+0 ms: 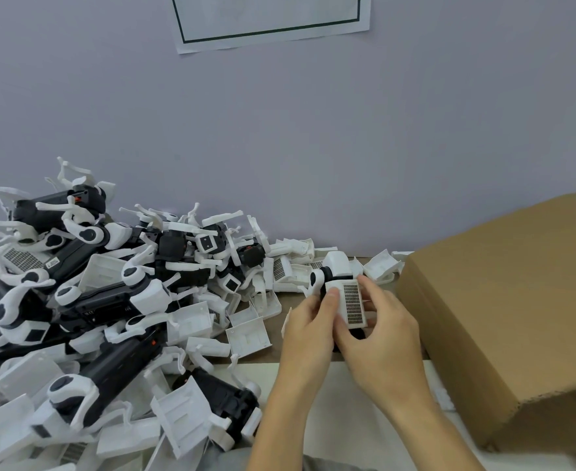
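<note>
A black-and-white drone body [331,277] is held above the table between both hands. A white cover with a dark grille [352,304] lies against its near side. My left hand [308,329] grips the body from the left, its thumb pressing on the cover's edge. My right hand [382,331] holds the cover from the right, fingers curled round its far edge and thumb underneath. The lower part of the body is hidden behind my hands.
A large heap of black-and-white drone bodies [109,300] and loose white covers [247,336] fills the left and middle of the table. A brown cardboard box [518,300] stands at the right. A grey wall with a paper sheet [269,18] rises behind.
</note>
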Available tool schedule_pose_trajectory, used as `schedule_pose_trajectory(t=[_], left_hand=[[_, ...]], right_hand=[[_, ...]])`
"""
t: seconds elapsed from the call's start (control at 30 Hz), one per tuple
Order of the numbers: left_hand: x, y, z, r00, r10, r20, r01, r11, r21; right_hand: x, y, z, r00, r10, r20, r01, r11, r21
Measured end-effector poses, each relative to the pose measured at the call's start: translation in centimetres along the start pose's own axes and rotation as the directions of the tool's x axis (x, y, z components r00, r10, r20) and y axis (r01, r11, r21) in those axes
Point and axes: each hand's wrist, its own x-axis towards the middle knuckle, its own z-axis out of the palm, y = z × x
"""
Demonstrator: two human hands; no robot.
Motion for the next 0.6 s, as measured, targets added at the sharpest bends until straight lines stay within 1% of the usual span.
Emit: schedule_pose_trajectory(t=[0.1, 0.23, 0.27, 0.4, 0.47, 0.53, 0.6], left_hand=[[0.11, -0.24, -0.11, 0.999, 0.032, 0.000, -0.032, 0.999, 0.011], [0.24, -0.35, -0.67, 0.998, 0.056, -0.038, -0.056, 0.998, 0.002], [0.28, -0.42, -0.75, 0.997, 0.061, -0.041, -0.061, 0.998, 0.006], [0.26, -0.61, -0.58, 0.994, 0.106, -0.021, -0.105, 0.994, 0.040], [0.32, -0.69, -0.62, 0.995, 0.091, -0.034, -0.090, 0.996, 0.023], [0.45, -0.82, -0.80, 0.995, 0.069, -0.072, -0.070, 0.998, -0.005], [0.50, -0.93, -0.81, 0.996, 0.057, -0.074, -0.058, 0.998, -0.012]], right_hand=[[0.01, -0.37, -0.12, 1.000, -0.015, -0.002, 0.015, 1.000, -0.025], [-0.06, -0.61, -0.30, 0.994, -0.039, 0.098, 0.037, 0.999, 0.029], [-0.06, -0.59, -0.29, 0.994, -0.045, 0.102, 0.041, 0.998, 0.043], [-0.05, -0.52, -0.04, 1.000, -0.026, 0.010, 0.026, 0.997, 0.068], [-0.04, -0.35, -0.03, 0.999, -0.030, 0.033, 0.027, 0.995, 0.095], [0.02, -0.06, -0.14, 0.997, -0.011, 0.075, -0.002, 0.985, 0.174], [0.19, 0.26, -0.21, 0.994, 0.076, 0.072, -0.095, 0.946, 0.311]])
